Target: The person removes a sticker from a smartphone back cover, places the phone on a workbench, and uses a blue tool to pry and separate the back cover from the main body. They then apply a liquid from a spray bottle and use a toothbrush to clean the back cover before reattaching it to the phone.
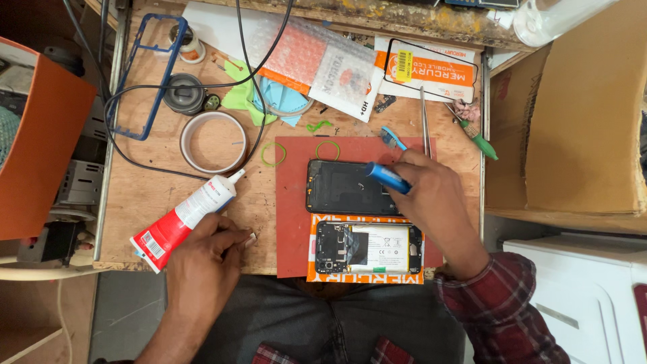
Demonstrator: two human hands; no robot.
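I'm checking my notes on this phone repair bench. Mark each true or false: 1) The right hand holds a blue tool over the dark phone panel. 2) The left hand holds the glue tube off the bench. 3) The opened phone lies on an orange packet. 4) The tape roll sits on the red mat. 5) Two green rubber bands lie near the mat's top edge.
1) True: the right hand grips a blue tool over the dark panel.
2) False: the left hand rests beside the glue tube, which lies on the bench.
3) True: the opened phone lies on the orange packet.
4) False: the tape roll sits on bare wood, left of the red mat.
5) True: rubber bands.
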